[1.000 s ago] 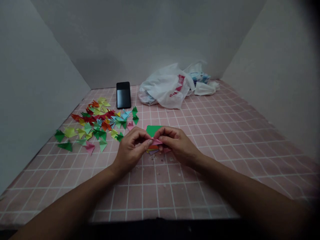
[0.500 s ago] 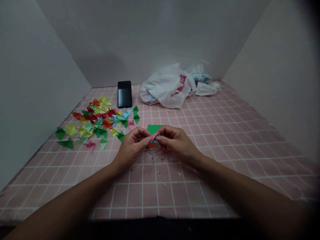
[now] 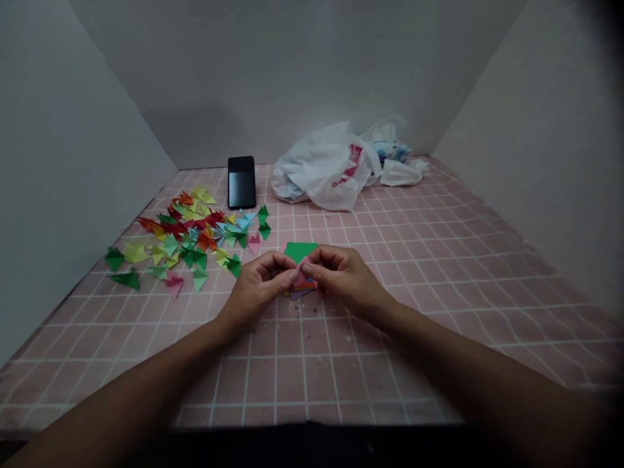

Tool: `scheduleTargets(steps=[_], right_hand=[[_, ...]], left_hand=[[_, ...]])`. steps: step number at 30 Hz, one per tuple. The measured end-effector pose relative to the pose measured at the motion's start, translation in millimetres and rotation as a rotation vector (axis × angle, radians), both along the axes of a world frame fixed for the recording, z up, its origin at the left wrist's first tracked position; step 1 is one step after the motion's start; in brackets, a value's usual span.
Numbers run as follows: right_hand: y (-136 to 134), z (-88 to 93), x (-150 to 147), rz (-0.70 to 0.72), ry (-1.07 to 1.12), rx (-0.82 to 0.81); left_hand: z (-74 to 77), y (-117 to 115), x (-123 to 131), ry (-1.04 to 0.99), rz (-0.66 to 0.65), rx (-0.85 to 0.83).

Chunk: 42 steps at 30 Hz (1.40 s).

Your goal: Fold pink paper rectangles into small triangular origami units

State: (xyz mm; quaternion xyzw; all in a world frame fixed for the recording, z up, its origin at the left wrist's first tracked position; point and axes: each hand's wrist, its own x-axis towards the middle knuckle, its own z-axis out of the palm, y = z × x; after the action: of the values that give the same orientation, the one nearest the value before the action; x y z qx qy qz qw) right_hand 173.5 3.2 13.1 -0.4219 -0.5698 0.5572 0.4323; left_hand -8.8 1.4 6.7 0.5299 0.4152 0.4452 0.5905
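Pinching between them a small, seemingly part-folded pink paper piece, the left hand and right hand work above flat, coloured paper sheets apparently left unfolded, while many pointed, multicoloured folded-paper shapes lie over there, leftward, looking finished.

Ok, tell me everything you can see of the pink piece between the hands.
The pink piece is small and looks like thin, folded paper with a matte surface. The left hand pinches its left side, the right hand its right, thumbs toward the camera. In view it overlaps the stack of coloured sheets; contact with them can't be told. Fingers hide its full outline and folds.
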Motion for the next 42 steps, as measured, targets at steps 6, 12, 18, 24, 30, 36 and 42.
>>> scheduleTargets(steps=[6, 12, 18, 24, 30, 36, 42], right_hand=[[-1, 0.3, 0, 0.026, 0.094, -0.063], [-1, -4.1, -1, 0.036, 0.122, -0.114], [0, -5.7, -3, 0.029, 0.125, -0.088], [1, -8.5, -4, -0.094, 0.019, 0.121], [-2, -11.6, -4, -0.007, -0.041, 0.288], [-5, -12.8, -3, -0.042, -0.174, 0.616], [-8, -13.9, -6, -0.134, -0.2, 0.749]], left_hand=[[-3.9, 3, 0, -0.04, 0.092, 0.001], [-4.6, 6, 1, -0.12, 0.206, 0.076], [-3.4, 4, 3, -0.136, 0.212, 0.027], [-3.9, -1, 5, -0.113, 0.043, -0.104], [-4.1, 1, 4, -0.165, 0.08, -0.089], [-3.1, 0, 3, -0.2, 0.072, -0.036], [-3.5, 0, 4, -0.172, 0.083, -0.023]])
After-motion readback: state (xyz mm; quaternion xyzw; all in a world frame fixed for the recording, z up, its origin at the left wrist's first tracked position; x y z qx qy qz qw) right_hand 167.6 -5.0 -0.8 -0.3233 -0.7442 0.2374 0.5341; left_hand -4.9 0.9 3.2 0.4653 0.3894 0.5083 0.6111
